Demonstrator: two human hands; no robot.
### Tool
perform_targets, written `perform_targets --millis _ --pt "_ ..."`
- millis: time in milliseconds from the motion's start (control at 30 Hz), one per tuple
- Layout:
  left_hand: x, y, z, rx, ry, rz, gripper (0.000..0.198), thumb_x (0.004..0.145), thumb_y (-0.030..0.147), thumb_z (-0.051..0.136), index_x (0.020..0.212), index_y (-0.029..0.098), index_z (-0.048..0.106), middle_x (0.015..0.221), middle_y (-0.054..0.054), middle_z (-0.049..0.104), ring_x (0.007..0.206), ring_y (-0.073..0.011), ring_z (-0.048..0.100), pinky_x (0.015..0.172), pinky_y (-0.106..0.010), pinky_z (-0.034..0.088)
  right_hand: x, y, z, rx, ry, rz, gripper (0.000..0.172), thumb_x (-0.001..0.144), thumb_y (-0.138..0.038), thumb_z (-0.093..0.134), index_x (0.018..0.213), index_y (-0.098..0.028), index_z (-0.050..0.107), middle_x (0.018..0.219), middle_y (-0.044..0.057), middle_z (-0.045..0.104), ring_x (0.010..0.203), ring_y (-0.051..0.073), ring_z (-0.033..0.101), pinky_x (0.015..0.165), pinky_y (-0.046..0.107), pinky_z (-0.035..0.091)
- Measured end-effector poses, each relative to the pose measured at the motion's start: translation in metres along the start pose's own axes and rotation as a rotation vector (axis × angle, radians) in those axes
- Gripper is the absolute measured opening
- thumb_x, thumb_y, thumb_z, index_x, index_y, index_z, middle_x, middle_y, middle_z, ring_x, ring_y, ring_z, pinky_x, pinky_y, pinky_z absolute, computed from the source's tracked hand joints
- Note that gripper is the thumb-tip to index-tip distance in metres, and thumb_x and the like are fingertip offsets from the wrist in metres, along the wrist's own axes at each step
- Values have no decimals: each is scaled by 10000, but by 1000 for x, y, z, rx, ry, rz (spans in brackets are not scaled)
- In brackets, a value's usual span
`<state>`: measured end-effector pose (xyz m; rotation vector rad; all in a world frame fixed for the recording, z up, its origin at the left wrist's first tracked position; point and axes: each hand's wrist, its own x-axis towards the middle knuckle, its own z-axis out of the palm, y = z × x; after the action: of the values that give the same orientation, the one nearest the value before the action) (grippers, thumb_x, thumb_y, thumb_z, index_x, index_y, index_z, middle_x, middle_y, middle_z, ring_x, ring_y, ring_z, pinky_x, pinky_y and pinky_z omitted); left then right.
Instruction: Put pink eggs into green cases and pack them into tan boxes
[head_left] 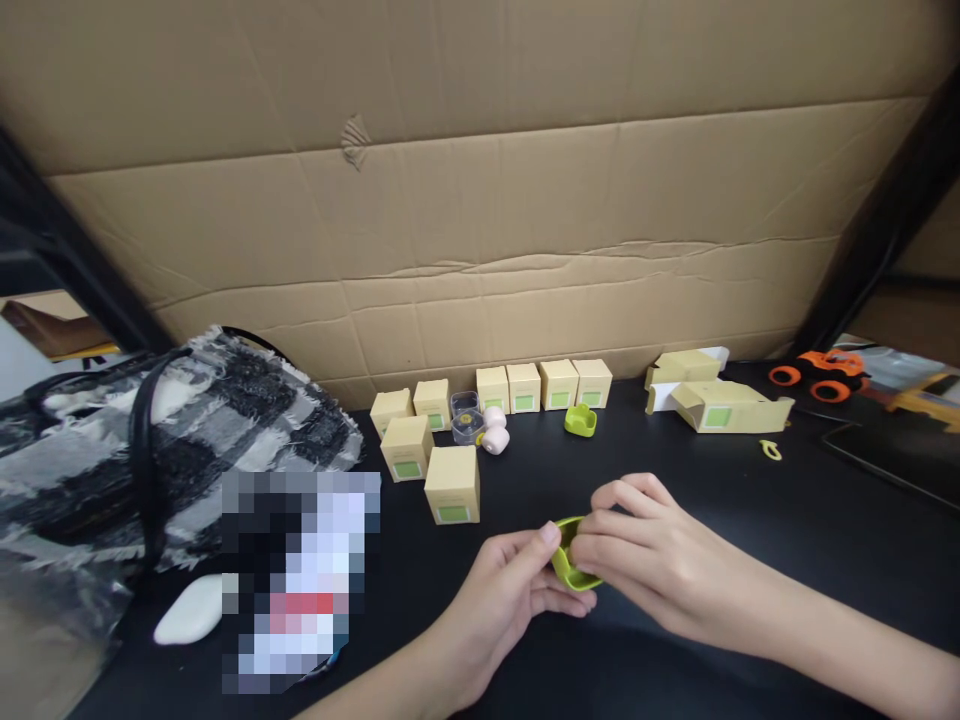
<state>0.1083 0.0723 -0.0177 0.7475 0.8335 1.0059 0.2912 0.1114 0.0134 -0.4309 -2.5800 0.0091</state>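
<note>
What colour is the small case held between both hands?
Lime green: the small case, pinched between the left hand and right hand, shows best in the head view.

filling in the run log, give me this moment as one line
left hand: holds green case | right hand: pinches case | boxes: behind, apart

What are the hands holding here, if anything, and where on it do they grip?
Both hold one small lime-green case: the left hand pinches its left edge, the right hand grips its right side and top.
</note>
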Motion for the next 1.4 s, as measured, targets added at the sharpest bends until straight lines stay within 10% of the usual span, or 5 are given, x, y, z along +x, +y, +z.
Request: perform_targets --millis 333,533,867,1067,1400 --pt "-2 0 2 85 -27 29 291 786 348 637 872 87 731 741 -79 699 718 -171 684 722 -283 530 -2 -2 12 -264 71 -65 372 994 -155 290 776 -144 591 705 36 590 784 206 484 745 348 297" --pt "-5 8 1 275 -92 8 210 819 279 607 909 130 724 751 -55 682 702 -149 675 705 -270 535 -4 -8 3 -34 109 98 266 989 -182 372 826 -188 582 731 13 605 784 187 494 752 340 310" --pt "-11 10 -6 954 -52 520 132 815 151 524 700 172 585 718 -10 547 671 -137 541 633 -236 426 -5 -13 -8 356 112 372 218 818 -96 571 959 -248 503 884 7 580 848 170 529 743 306 444" --pt "-6 7 -10 801 -5 440 94 764 159 514 689 197 471 702 19 491 674 -144 485 644 -264 389 -6 -13 1 449 110 392 665 694 -245 746 1260 -279 397 1179 46 553 1046 229 557 903 369 451" --pt "-1 2 -9 750 13 339 188 657 154 546 612 218 375 609 62 406 591 -115 363 562 -258 290 -6 -25 10 689 145 549 471 630 -120 667 1041 -242 472 843 -38 579 745 142 586 666 239 491"
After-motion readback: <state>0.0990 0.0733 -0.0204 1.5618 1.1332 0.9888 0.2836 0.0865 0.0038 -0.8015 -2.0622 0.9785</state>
